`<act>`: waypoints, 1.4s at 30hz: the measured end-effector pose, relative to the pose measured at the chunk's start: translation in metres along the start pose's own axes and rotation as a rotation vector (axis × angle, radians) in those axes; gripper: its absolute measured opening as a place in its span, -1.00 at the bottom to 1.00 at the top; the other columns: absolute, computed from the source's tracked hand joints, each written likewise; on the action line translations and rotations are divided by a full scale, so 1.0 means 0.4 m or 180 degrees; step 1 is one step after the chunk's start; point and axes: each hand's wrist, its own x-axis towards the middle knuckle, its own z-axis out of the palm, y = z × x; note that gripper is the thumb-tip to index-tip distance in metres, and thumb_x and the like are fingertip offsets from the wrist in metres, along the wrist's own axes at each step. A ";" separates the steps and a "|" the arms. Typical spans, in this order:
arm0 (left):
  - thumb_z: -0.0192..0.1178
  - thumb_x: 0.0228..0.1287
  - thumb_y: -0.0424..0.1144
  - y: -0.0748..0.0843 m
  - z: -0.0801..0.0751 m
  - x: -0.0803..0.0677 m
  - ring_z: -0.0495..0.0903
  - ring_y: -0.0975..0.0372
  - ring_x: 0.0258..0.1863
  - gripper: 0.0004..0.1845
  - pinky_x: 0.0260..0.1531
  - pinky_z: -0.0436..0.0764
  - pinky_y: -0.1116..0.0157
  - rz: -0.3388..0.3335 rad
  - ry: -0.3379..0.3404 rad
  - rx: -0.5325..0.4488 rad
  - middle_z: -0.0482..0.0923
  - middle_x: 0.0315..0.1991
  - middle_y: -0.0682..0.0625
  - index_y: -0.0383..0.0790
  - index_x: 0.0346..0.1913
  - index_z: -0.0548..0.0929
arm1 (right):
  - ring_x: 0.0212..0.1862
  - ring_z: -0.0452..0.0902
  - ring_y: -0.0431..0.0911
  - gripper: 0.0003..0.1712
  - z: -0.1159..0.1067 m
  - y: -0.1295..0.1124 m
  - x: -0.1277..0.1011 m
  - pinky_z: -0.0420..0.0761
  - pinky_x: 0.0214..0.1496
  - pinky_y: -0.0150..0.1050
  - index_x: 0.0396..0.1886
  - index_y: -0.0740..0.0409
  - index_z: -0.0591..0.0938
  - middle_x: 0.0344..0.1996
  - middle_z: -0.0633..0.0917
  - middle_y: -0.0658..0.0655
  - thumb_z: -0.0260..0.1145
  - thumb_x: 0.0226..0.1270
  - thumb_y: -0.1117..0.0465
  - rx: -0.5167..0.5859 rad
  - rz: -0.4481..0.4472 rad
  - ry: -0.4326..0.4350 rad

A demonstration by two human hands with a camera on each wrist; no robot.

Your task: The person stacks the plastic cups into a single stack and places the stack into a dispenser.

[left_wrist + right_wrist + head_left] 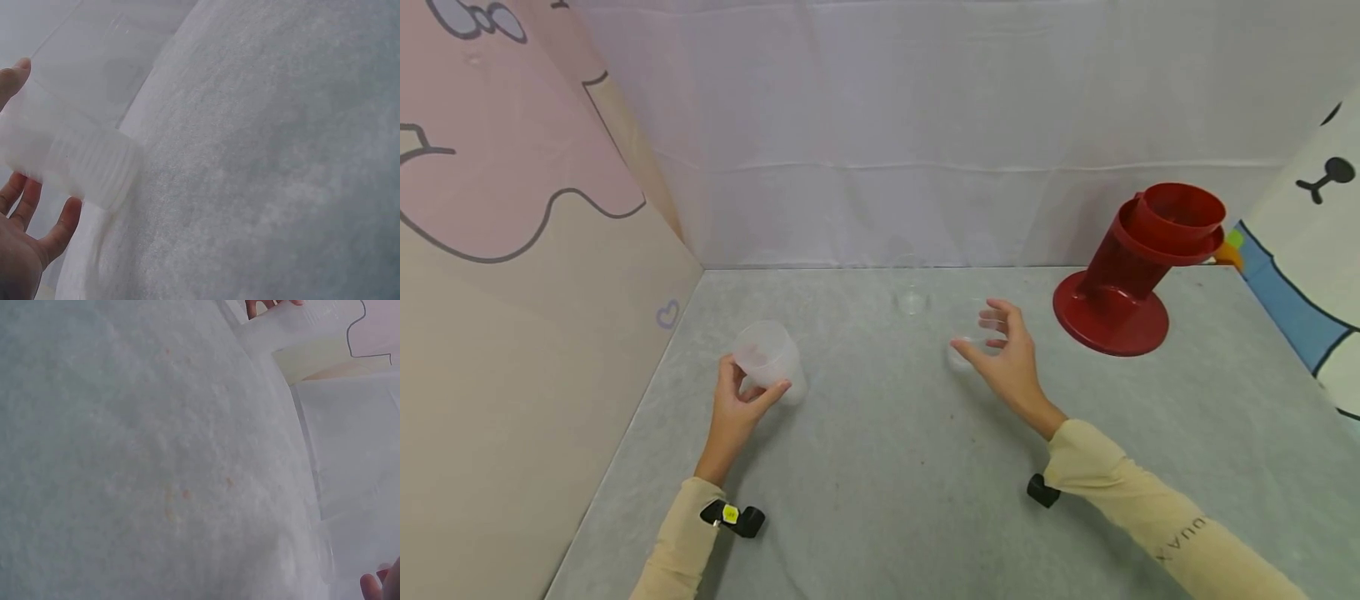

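My left hand (745,408) grips a stack of frosted, translucent plastic cups (771,358), thumb on one side and fingers on the other. The stack stands tilted; in the left wrist view its ribbed edges (103,162) are close to the cloth. My right hand (1011,367) has its fingers and thumb curved round a clear plastic cup (964,360) on the table; some fingers show through its wall. Another clear cup (912,298) stands farther back, between the hands. In the right wrist view only fingertips (370,586) of the right hand show, at the lower right corner.
A red plastic holder (1112,308) with a round base and slanted tube stands at the back right. Behind it is part of an orange and green object (1231,250). Grey cloth covers the table (880,500); a white curtain (887,125) hangs behind, with printed panels on both sides.
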 end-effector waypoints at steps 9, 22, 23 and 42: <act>0.39 0.06 -0.41 -0.002 0.000 0.000 0.37 0.22 0.10 -0.32 -0.11 0.56 0.34 -0.0003 -0.0015 -0.0034 0.32 0.12 -0.03 -0.30 0.18 0.23 | 0.10 0.44 0.00 -0.20 0.008 -0.049 0.000 0.50 0.04 0.00 0.28 0.08 0.31 0.08 0.51 0.15 0.49 0.08 0.10 -0.0051 -0.0058 -0.0060; 0.39 0.06 -0.42 0.000 0.001 0.000 0.37 0.22 0.10 -0.32 -0.13 0.57 0.35 0.0019 -0.0018 -0.0036 0.32 0.12 -0.03 -0.31 0.19 0.23 | 0.08 0.42 0.19 -0.27 0.006 -0.224 -0.007 0.48 0.03 0.12 0.24 0.34 0.31 0.05 0.50 0.32 0.44 0.10 0.35 0.0046 -0.0199 -0.0235; 0.39 0.06 -0.42 0.000 0.001 0.000 0.37 0.22 0.10 -0.32 -0.13 0.57 0.35 0.0021 -0.0021 -0.0036 0.32 0.12 -0.03 -0.31 0.19 0.23 | 0.08 0.43 0.18 -0.27 0.007 -0.230 -0.005 0.48 0.03 0.11 0.24 0.33 0.31 0.04 0.51 0.32 0.44 0.10 0.35 0.0046 -0.0209 -0.0249; 0.39 0.05 -0.43 -0.002 0.001 -0.002 0.38 0.24 0.07 -0.32 -0.15 0.57 0.38 0.0052 -0.0001 -0.0017 0.32 0.09 -0.03 -0.33 0.18 0.23 | 0.00 0.45 0.19 -0.26 0.049 -0.286 0.026 0.48 -0.03 0.13 0.21 0.34 0.36 -0.04 0.53 0.32 0.49 0.01 0.38 0.0442 -0.0520 -0.0610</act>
